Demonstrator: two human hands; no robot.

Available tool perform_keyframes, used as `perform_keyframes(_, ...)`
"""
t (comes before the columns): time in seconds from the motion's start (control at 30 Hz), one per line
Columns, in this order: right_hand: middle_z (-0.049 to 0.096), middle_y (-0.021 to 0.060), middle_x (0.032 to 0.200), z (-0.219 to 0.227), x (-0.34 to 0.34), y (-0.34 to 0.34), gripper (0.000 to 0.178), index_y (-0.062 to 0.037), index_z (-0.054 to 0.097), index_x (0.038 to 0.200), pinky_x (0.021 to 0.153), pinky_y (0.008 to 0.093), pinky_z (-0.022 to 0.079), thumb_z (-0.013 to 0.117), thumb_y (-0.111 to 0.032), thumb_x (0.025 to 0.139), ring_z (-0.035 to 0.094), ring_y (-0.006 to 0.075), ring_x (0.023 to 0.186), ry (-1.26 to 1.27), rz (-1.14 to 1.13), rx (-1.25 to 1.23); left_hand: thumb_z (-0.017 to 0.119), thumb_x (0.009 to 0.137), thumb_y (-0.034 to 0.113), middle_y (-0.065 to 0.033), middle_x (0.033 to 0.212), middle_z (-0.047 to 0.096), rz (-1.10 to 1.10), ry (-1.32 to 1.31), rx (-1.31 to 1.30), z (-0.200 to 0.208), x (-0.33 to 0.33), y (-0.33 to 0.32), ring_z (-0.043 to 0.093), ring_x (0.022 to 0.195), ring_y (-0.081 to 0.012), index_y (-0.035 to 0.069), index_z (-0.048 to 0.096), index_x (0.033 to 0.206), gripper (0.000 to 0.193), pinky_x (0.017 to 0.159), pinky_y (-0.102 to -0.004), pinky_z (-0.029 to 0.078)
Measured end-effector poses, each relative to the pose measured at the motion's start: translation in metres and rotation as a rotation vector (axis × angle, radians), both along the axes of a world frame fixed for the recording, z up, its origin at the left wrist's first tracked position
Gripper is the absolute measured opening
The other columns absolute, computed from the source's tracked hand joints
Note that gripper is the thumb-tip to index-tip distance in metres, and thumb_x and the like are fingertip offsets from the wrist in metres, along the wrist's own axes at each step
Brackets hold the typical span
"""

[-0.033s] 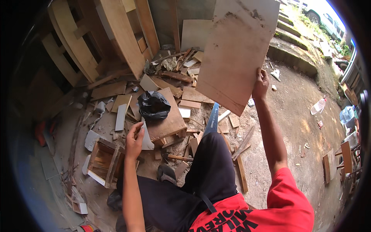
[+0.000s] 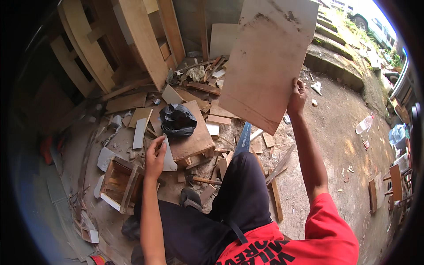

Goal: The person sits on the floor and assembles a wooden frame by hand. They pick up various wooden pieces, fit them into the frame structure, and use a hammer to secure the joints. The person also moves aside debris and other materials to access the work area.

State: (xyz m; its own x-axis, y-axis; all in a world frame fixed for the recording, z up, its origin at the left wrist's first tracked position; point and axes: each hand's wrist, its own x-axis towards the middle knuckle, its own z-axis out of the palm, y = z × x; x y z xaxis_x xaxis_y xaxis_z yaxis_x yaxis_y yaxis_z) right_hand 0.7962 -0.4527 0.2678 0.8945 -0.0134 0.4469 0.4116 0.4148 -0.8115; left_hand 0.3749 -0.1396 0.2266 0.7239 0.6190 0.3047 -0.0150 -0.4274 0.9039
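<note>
My right hand (image 2: 297, 98) grips the lower right edge of a large, thin plywood board (image 2: 267, 62) with dark stains, holding it up at a tilt. Half curled, my left hand (image 2: 154, 160) has its fingers apart; it is beside a pale, flat offcut (image 2: 169, 155), and whether it touches that piece is unclear. Just beyond is a low wooden box-like stand (image 2: 194, 140) with a black plastic bag (image 2: 177, 120) on top. A blue saw blade (image 2: 243, 139) sticks out past my raised knee. Near my foot lies a hammer (image 2: 206, 180), partly hidden.
A wooden drawer-like frame (image 2: 121, 184) sits left of my left forearm. Wood scraps (image 2: 205, 88) litter the floor ahead, below tall wooden furniture panels (image 2: 141, 42). Steps (image 2: 333, 66) rise at the far right. A plastic bottle (image 2: 364, 124) lies on the right.
The board has shifted slightly to the left in the picture. Both hands keep nearly the same pose, and the view itself has moved a little.
</note>
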Motion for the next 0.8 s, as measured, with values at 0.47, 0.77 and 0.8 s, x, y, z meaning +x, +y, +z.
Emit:
perform_keyframes(0.47, 0.068, 0.0028, 0.092, -0.027, -0.175, 0.155, 0.027, 0.0015, 0.067, 0.106, 0.073, 0.0231, 0.048, 0.059, -0.024, 0.100, 0.060, 0.0069, 0.081, 0.167, 0.683, -0.039, 0.047, 0.103, 0.044, -0.0056, 0.111, 0.064, 0.181, -0.042, -0.234, 0.013, -0.070, 0.008, 0.060, 0.101, -0.0122, 0.004, 0.058, 0.124, 0.046, 0.082, -0.0286, 0.049)
perform_keyframes(0.77, 0.067, 0.0143, 0.106, -0.075, -0.271, 0.206, 0.047, 0.0073, 0.059, 0.118, 0.085, 0.0305, 0.049, 0.064, -0.034, 0.097, 0.061, 0.0172, 0.096, 0.009, 0.868, -0.438, 0.062, 0.096, 0.042, -0.0071, 0.111, 0.066, 0.777, -0.239, -0.434, -0.053, -0.137, -0.010, 0.059, 0.104, -0.0149, -0.002, 0.064, 0.117, 0.049, 0.091, -0.0302, 0.047)
perform_keyframes(0.8, 0.067, 0.0157, 0.107, -0.079, -0.274, 0.201, 0.051, 0.0074, 0.058, 0.120, 0.086, 0.0318, 0.050, 0.065, -0.036, 0.096, 0.062, 0.0189, 0.100, 0.011, 0.931, -0.405, 0.063, 0.096, 0.042, -0.0078, 0.115, 0.065, 0.801, -0.262, -0.446, -0.053, -0.143, -0.007, 0.059, 0.106, -0.0160, -0.002, 0.062, 0.120, 0.050, 0.093, -0.0307, 0.047)
